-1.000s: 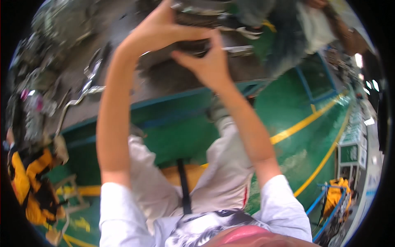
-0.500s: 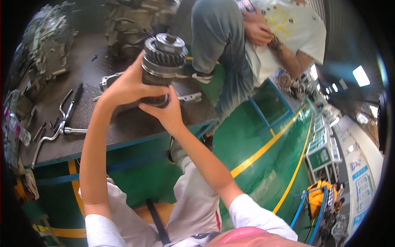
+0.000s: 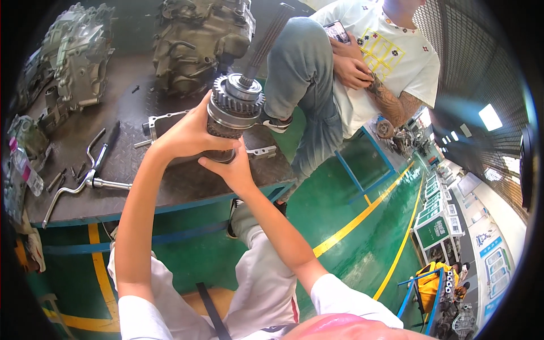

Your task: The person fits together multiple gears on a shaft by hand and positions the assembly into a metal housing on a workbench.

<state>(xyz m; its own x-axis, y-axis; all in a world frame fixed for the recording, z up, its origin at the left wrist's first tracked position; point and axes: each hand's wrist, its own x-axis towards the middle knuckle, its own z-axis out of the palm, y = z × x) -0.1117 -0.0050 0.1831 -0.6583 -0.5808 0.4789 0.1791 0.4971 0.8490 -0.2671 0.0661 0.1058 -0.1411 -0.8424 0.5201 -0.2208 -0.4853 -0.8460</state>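
A steel gear shaft (image 3: 233,118) with toothed gears, a bearing ring and a long splined end is held above the near part of a dark metal workbench. The splined end points up and away, leaning right. My left hand (image 3: 190,133) wraps round its left side, fingers mostly hidden behind it. At the lower end, my right hand (image 3: 233,171) grips with its thumb showing under the gears. Beneath and behind the shaft lies a flat metal frame-shaped part (image 3: 262,152), largely covered by my hands.
Two gearbox housings (image 3: 195,48) (image 3: 79,56) stand on the bench (image 3: 127,96). Wrenches (image 3: 90,180) and a plastic bottle (image 3: 27,170) lie at its left. A seated person (image 3: 303,73) holding a phone (image 3: 336,32) is close by at the right. Blue-framed stands (image 3: 362,164) rest on the green floor.
The gear shaft and both hands sit slightly lower and farther right in the picture. The picture has shifted, showing more of the housings and the splined end. Both hands keep their hold.
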